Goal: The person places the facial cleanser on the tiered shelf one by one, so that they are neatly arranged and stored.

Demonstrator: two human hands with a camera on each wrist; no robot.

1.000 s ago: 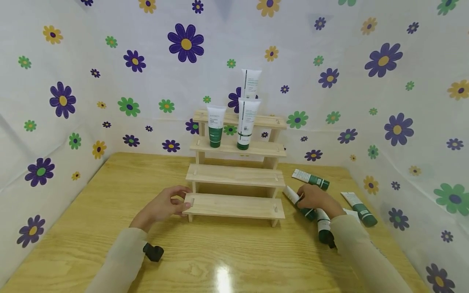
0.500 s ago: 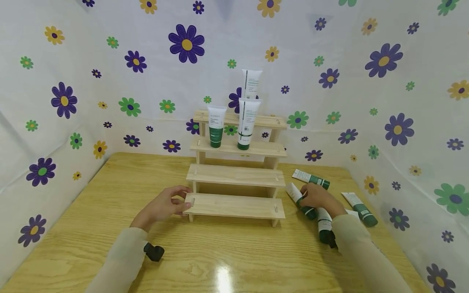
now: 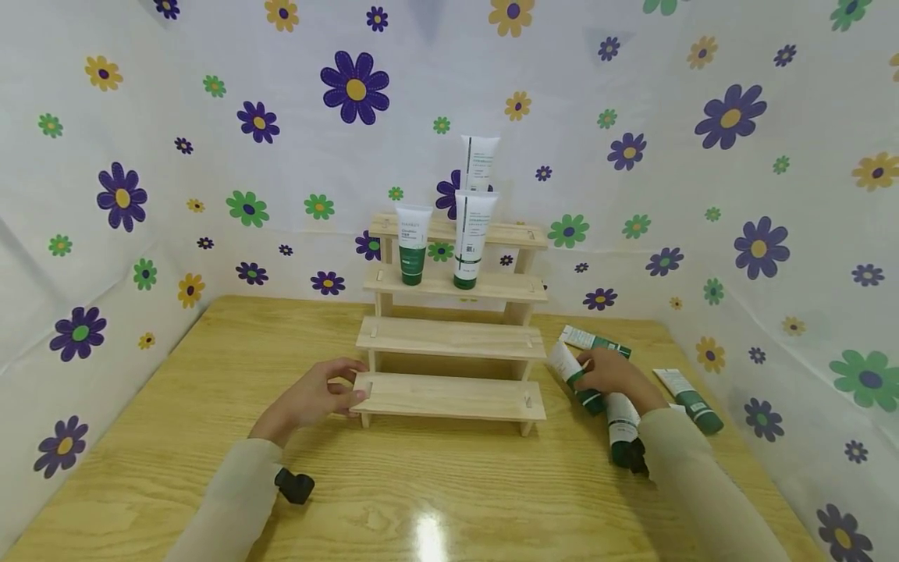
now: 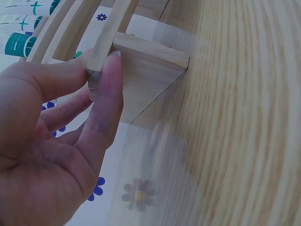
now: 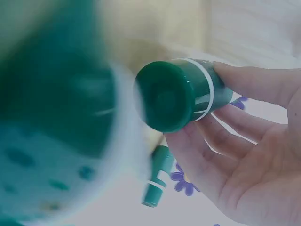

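A four-step wooden display rack [image 3: 449, 395] stands mid-table. My left hand [image 3: 312, 394] pinches the left end of its lowest step between thumb and fingers, as the left wrist view shows up close. On the right, my right hand [image 3: 616, 376] grips a white-and-green squeeze tube [image 3: 564, 362] by its side. In the right wrist view the tube's green cap [image 5: 164, 96] faces the camera, with thumb and fingers on opposite sides. Upright on the rack are a shorter tube [image 3: 413, 246], a taller tube [image 3: 474, 240] and another tube [image 3: 481, 160] higher up behind it.
More tubes lie on the table at the right: one behind the held tube [image 3: 612, 345], one at the right edge [image 3: 691, 402], and one beside my right wrist [image 3: 622, 429]. A flower-printed white sheet [image 3: 281, 172] encloses the back and sides of the wooden table [image 3: 393, 484].
The white end of the held tube has lifted and shifted slightly right, now overlapping the tube behind it. My right hand has moved slightly with it; my left hand stays on the rack.
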